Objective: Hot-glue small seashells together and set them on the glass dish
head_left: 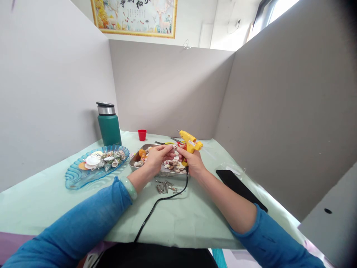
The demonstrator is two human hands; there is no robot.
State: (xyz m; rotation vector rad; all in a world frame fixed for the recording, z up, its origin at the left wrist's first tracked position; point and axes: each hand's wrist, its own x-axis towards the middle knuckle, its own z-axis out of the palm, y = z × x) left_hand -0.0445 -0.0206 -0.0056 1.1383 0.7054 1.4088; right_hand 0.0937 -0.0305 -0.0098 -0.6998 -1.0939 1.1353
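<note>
My right hand (193, 160) is wrapped round a yellow glue gun (189, 140), its nozzle pointing up and to the left. Close beside it, my left hand (159, 157) has thumb and fingers pressed together; what they pinch is too small to name. Both hands are over a metal tray (174, 174) of shells and small orange and white pieces. A black cord (156, 205) runs from the glue gun's handle to the table's front edge. Small metal clips (165, 187) lie in front of the tray.
At the left, a blue glass dish (75, 176) holds shells, with a green bottle (108, 128) behind it. A red cup (142, 135) and pliers (164, 143) are at the back. A black flat object (241, 189) lies right. Grey panels (170, 89) surround the table.
</note>
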